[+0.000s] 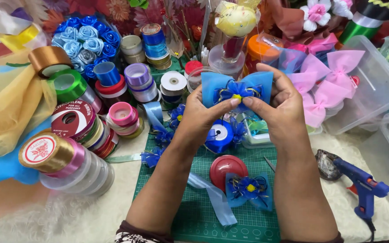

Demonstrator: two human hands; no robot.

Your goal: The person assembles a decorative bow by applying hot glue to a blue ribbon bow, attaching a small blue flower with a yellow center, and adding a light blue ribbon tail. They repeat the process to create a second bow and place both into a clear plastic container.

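Ribbon spools, stacked in gold, pink, red and clear plastic (68, 153), crowd the left of the counter and lean toward the green gridded cutting mat (194, 211); a knock from the left forearm could, in my judgement, topple them onto the work.

Left hand (199, 118) is closed, thumb and fingers pinching the left half of a light-blue fabric bow with a dark-blue mesh flower and small yellow centre bead (238, 89). The bow is held in the air above the mat, upright, facing the camera.

Right hand (278, 110) is closed on the bow's right half, its thumb tip pressing just beside the yellow bead. If the bead is freshly glued, that pressure could shift it off centre or smear adhesive into the mesh; whether glue is wet cannot be told.

Below, a finished matching blue bow (248, 189) lies on the mat touching a red round lid (227, 167).

At far right, a blue hot-glue gun (361, 184) rests near the right elbow: a burn or snagged-cord risk.
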